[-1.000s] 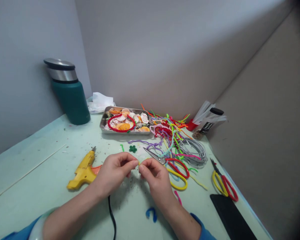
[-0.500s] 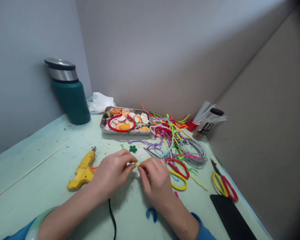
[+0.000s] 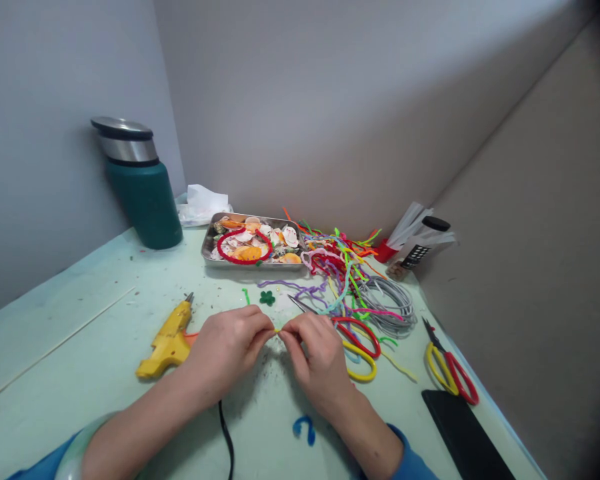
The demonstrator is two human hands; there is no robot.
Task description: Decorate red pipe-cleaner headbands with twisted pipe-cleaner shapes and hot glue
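My left hand (image 3: 233, 340) and my right hand (image 3: 315, 350) meet above the middle of the table, fingertips nearly touching. Between them shows a small yellow piece (image 3: 278, 331), pinched from both sides; most of it is hidden by the fingers. Just beyond the hands lies a green flower shape (image 3: 267, 298). To the left of my left hand is a yellow glue gun (image 3: 167, 343). Large scissors with red and yellow handles (image 3: 363, 369) lie beside my right hand. A curled blue piece (image 3: 305, 429) rests on the table nearer to me.
A metal tray (image 3: 253, 265) holds shells and a red curved stem. Right of it lie tangled coloured pipe cleaners (image 3: 340, 263) and coiled wire (image 3: 390, 307). A teal bottle (image 3: 145, 203) stands back left. Small scissors (image 3: 450, 370) and a black flat object (image 3: 465, 433) lie right.
My fingertips have come closer together, and less of the yellow piece shows between them. The whole view has shifted very slightly.
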